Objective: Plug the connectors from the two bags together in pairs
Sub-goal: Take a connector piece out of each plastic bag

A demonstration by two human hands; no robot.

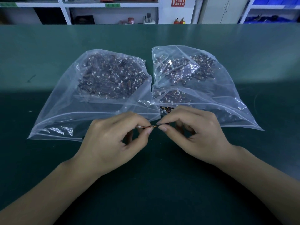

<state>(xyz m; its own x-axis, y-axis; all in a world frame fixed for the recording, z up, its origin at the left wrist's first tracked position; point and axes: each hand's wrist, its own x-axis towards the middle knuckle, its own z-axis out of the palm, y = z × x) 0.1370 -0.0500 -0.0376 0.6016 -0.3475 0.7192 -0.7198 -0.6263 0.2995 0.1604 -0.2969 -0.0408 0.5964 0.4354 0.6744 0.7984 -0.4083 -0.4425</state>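
Two clear plastic bags lie side by side on the green table (48,159). The left bag (68,101) and the right bag (215,88) each hold several small wired connectors with white plugs and dark, orange and red leads. In front of the bags, my left hand (113,143) and my right hand (194,135) meet fingertip to fingertip. Between them runs a short wired connector (151,126), with a white plug showing at its left end. My left thumb and forefinger pinch one end, my right thumb and forefinger pinch the other. Whether two plugs are joined is hidden by the fingers.
A few loose connectors (167,109) sit at the mouth of the right bag, just behind my right hand. White shelving (112,12) with boxes and tools stands beyond the table's far edge. A small dark mark (31,78) lies on the table at the left.
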